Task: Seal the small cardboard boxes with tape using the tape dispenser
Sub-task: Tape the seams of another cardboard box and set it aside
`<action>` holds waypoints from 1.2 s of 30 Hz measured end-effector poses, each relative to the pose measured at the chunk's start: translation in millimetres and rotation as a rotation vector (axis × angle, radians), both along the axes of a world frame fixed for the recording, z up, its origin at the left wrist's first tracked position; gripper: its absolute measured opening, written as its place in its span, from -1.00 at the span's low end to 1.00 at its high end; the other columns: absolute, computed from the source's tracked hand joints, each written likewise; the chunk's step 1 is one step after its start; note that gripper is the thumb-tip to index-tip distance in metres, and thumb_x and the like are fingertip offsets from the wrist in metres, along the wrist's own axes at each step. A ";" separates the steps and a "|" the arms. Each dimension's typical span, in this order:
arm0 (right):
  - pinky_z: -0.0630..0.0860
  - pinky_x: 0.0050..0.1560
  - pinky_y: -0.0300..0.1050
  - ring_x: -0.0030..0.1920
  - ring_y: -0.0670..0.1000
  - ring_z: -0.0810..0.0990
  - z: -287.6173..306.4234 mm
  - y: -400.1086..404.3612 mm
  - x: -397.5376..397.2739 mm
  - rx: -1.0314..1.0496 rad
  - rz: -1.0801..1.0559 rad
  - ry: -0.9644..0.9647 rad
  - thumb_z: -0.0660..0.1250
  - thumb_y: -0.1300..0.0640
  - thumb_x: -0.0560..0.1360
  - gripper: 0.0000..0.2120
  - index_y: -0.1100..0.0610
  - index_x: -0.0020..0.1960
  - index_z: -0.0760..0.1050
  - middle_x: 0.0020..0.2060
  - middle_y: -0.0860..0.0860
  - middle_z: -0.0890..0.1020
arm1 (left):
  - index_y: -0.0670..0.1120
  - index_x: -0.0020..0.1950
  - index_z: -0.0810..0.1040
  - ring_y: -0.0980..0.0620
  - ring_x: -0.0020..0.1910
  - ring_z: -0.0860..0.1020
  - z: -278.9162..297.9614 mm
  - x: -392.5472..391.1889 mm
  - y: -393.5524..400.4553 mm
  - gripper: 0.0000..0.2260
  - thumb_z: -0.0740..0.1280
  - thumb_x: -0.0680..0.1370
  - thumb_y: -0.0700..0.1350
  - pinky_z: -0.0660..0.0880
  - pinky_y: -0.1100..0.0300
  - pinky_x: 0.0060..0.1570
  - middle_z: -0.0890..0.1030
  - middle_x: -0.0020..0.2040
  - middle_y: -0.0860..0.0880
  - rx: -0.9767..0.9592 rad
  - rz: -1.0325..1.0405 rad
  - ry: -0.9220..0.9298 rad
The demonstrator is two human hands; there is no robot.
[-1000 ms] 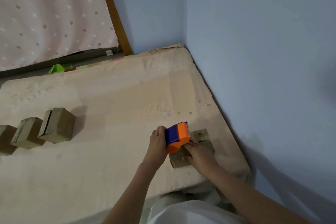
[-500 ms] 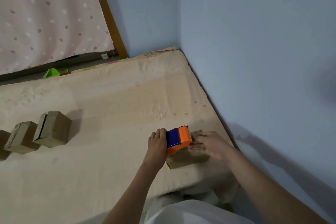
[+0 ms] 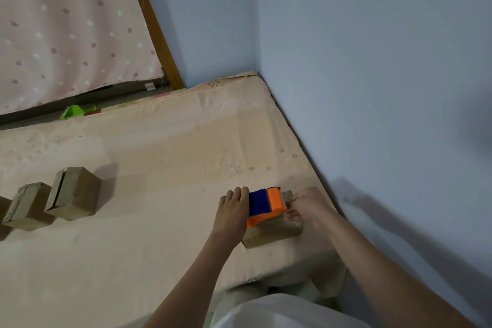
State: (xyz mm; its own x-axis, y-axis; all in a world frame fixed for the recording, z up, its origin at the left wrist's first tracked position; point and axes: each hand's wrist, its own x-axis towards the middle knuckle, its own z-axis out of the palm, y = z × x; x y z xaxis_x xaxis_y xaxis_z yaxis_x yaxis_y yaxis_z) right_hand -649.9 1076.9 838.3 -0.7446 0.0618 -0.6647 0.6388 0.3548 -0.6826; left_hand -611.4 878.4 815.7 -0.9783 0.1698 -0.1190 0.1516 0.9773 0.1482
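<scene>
Nearest us, our left hand (image 3: 232, 212) grips the orange and blue tape dispenser (image 3: 265, 205), set on top of the small cardboard box (image 3: 271, 231) near the mattress (image 3: 159, 162) corner. Our right hand (image 3: 306, 206) pinches at the dispenser's toothed edge, seemingly drawing tape. Next we should pull it across the seam. Further left, more boxes (image 3: 73, 193) wait

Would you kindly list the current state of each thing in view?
Tape dispenser: on the near box, gripped by the left hand.
Near box: under the dispenser.
Right hand: fingers curled at the dispenser's toothed end; tape not discernible.
Two boxes at left: untouched, apart from the hands.
</scene>
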 end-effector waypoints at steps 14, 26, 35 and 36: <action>0.61 -0.37 -0.19 -0.30 0.03 0.72 0.3 9.4 -5.5 0.070 -0.013 0.023 0.45 0.23 0.52 -0.91 0.28 -0.07 0.64 -0.27 0.12 0.72 | -0.05 0.40 0.22 -0.01 0.22 0.41 8.5 -0.5 -10.2 -0.53 0.36 0.57 -0.09 0.39 0.15 0.20 0.42 0.29 -0.03 -0.063 -0.012 0.023; 0.53 -0.53 -0.24 -0.45 0.03 0.64 0.1 36.2 -9.7 0.178 -0.007 0.073 0.39 0.36 0.51 -0.87 0.38 -0.20 0.60 -0.32 0.21 0.67 | -0.06 0.44 0.19 -0.05 0.23 0.39 8.3 7.5 -10.0 -0.47 0.37 0.56 -0.12 0.38 0.11 0.22 0.41 0.29 -0.06 -0.155 0.012 -0.052; 0.66 -0.31 -0.14 -0.33 0.04 0.70 -35.7 38.1 -10.1 0.288 0.021 0.116 0.43 0.23 0.53 -0.87 0.25 -0.18 0.61 -0.30 0.12 0.69 | -0.10 0.44 0.19 -0.11 0.25 0.38 8.3 4.2 8.2 -0.45 0.39 0.54 -0.11 0.33 0.05 0.26 0.39 0.30 -0.13 -0.236 0.017 -0.094; 0.68 -0.26 -0.11 -0.31 0.05 0.70 -37.6 38.4 -10.9 0.290 0.026 0.115 0.44 0.21 0.52 -0.88 0.25 -0.16 0.63 -0.29 0.12 0.69 | -0.10 0.44 0.19 -0.11 0.25 0.38 8.2 4.5 9.1 -0.45 0.38 0.54 -0.12 0.33 0.05 0.26 0.38 0.30 -0.13 -0.244 0.021 -0.093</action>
State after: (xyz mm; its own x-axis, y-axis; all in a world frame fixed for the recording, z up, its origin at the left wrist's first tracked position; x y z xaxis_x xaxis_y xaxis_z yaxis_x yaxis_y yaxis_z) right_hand -660.8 1115.3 800.7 -0.8177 0.2168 -0.5332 0.5515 0.5606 -0.6177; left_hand -606.9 887.5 823.9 -0.9643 0.1048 -0.2431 0.1275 0.9886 -0.0796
